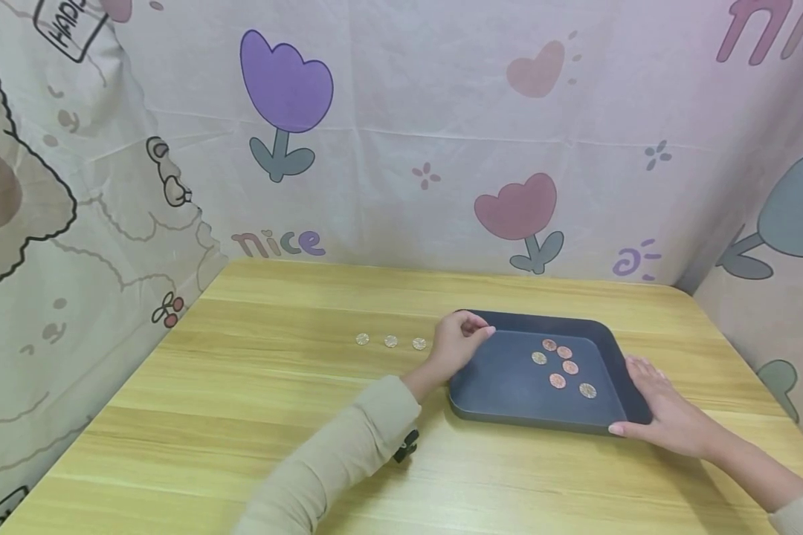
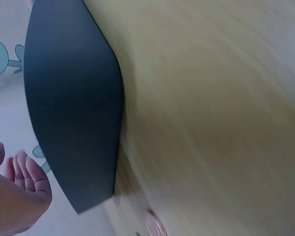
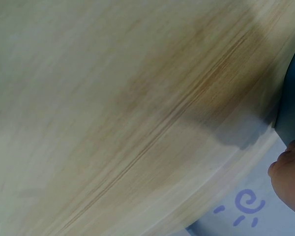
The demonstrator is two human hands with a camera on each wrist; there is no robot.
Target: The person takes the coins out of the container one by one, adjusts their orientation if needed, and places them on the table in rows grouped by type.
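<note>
A dark, shallow rectangular tray point(image 1: 508, 394) sits on the table's right half. Several copper-coloured coins point(image 1: 570, 367) and two duller, silvery coins point(image 1: 539, 357) lie flat on its floor, toward the right side. My left hand point(image 1: 456, 345) is over the tray's left rim with thumb and forefinger brought close together; I cannot tell whether something small is between them. At the tray's near right corner, my right hand point(image 1: 676, 416) grips the edge, thumb at the front rim and fingers along the right rim. The left wrist view shows the tray's outer wall point(image 2: 73, 103) beside the curled left fingers.
Three silvery coins point(image 1: 391, 341) lie in a row on the wooden table point(image 1: 274, 312), left of the tray. A small black object point(image 1: 406, 446) shows beside the left sleeve. A printed cloth point(image 1: 401, 186) hangs behind the table and along both sides.
</note>
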